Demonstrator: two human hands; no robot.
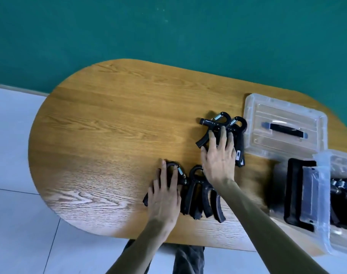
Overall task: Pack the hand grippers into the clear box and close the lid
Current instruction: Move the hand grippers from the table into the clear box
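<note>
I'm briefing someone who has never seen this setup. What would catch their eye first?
Two bare hands lie flat on clusters of black hand grippers at the middle of the wooden table: the left hand on the near cluster, the right hand on the far cluster. To the right, the clear lid lies off beside the clear box, which already holds some grippers.

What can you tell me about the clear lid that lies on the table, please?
The clear lid is a rounded rectangle of see-through plastic, with a raised rim and a sunken middle panel. A black carry handle with bluish ends lies flat across that panel. The lid is off the clear box and rests flat on the wooden table, at its far right part, just beyond the box. Neither hand touches it; the nearest hand grippers lie right beside its left edge.
</note>
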